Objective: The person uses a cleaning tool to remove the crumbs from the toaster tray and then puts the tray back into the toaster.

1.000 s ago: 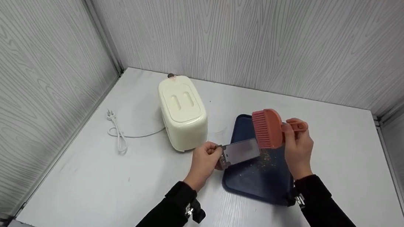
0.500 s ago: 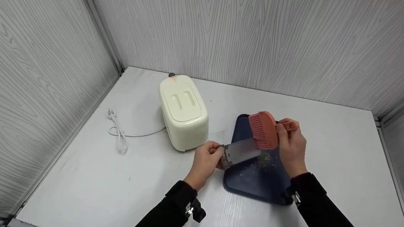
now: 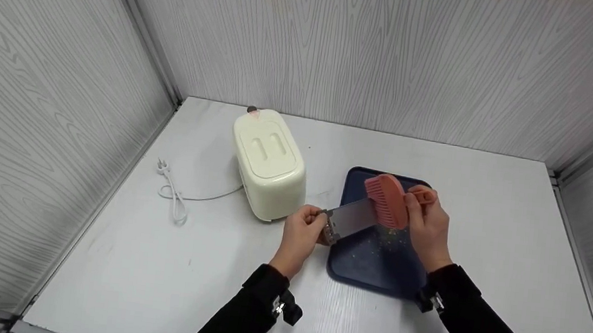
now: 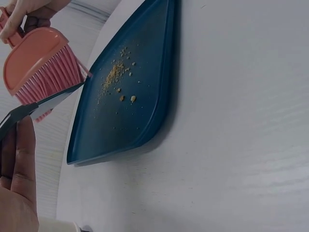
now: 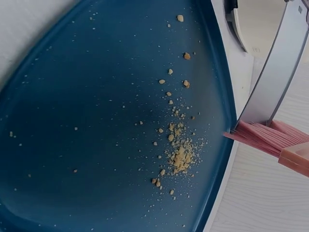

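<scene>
My left hand (image 3: 300, 237) pinches one end of a flat metal crumb tray (image 3: 355, 217), tilted over a dark blue tray (image 3: 367, 276). In my right hand (image 3: 429, 228) is the handle of an orange brush (image 3: 395, 200). Its pink bristles (image 5: 265, 135) touch the far end of the crumb tray and splay a little against it. Yellowish crumbs (image 5: 181, 157) lie in a small heap and scattered over the blue tray below. The left wrist view shows the crumb tray edge-on, with the bristles (image 4: 53, 79) over its end.
A cream toaster (image 3: 274, 170) with a lidded top stands left of the blue tray, close to my left hand. Its cord and white plug (image 3: 164, 169) lie on the white table farther left. Grey wood-patterned walls enclose the table at the back and sides.
The brush and right hand have shifted left, and the brush has dropped lower along the crumb tray's end. The left hand stays nearly still, with the crumb tray turned slightly.
</scene>
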{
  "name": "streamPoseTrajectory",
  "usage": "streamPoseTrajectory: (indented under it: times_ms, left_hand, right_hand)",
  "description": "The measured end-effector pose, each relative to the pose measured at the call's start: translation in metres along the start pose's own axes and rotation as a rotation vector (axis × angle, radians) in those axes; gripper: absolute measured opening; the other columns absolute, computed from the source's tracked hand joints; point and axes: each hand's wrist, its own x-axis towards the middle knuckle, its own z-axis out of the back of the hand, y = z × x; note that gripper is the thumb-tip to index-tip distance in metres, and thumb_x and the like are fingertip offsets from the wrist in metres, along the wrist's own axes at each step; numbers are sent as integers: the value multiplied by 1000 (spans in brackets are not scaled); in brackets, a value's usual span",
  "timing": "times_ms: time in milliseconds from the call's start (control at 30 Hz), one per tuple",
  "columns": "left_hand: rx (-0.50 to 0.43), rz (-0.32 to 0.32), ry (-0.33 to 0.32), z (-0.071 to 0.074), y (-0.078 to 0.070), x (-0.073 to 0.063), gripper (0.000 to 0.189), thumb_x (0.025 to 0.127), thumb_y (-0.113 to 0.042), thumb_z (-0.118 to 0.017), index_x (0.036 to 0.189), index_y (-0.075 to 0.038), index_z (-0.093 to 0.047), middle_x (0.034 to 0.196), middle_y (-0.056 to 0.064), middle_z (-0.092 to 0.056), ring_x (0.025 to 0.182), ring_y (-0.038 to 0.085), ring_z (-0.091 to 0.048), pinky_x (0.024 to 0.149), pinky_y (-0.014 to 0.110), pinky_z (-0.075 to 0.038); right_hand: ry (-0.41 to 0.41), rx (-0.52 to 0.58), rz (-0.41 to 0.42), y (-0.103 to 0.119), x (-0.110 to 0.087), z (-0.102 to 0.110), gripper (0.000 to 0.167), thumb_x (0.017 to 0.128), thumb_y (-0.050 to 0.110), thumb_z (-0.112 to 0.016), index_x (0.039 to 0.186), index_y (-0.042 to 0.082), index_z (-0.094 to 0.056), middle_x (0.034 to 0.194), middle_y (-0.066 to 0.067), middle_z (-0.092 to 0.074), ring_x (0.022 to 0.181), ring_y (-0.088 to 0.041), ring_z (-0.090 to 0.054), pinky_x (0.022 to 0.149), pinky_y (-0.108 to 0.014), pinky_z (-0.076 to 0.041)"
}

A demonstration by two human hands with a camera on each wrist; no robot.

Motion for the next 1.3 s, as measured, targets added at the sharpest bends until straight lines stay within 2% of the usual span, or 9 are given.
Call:
streamPoseTrajectory:
  times_ms: [267,533,667,933,1100,1300]
  left_hand:
    - [-8,-14,-15,0,0,0,13,99,-10,-60,102,1,-67,79,6,-65,67,16,-66,61,30,-61]
    - [-32,-18,-41,1,0,0,11,100,-8,-60,99,1,-66,77,5,-65,65,16,-66,60,30,-61]
    - [-42,-30,-51,1,0,0,11,100,-8,-60,99,2,-66,76,5,-64,64,16,-66,60,31,-61]
    - [-65,-61,-96,3,0,-1,10,98,-8,-61,96,0,-66,75,4,-62,63,16,-65,60,32,-61]
    - [-63,-78,-137,4,1,-1,10,97,-9,-62,95,-1,-68,74,4,-61,62,15,-63,59,31,-60]
    - [-106,-51,-142,5,1,-2,12,98,-13,-63,97,-2,-66,77,5,-62,64,17,-65,62,35,-62]
  right_hand:
    - [-6,9,52,1,-9,4,13,102,-1,-58,114,-4,-59,93,-13,-69,71,-26,-64,62,-10,-44]
    - [2,3,65,-1,-17,9,13,101,-3,-58,114,-4,-59,94,-13,-68,72,-23,-64,62,-9,-44]
    - [-16,-10,67,-4,-21,13,14,100,-4,-59,114,-3,-60,93,-13,-68,73,-17,-64,63,-9,-44]
    - [-41,-36,65,-4,-23,22,13,97,-4,-62,110,-4,-62,91,-12,-70,79,4,-59,64,-4,-45]
    - [-65,-34,30,-6,-24,31,15,96,-6,-63,111,-5,-63,92,-15,-70,78,5,-58,62,-4,-44]
    - [-85,13,-129,-6,-24,43,17,101,6,-62,114,-4,-64,92,-13,-71,74,-4,-62,60,-9,-44]
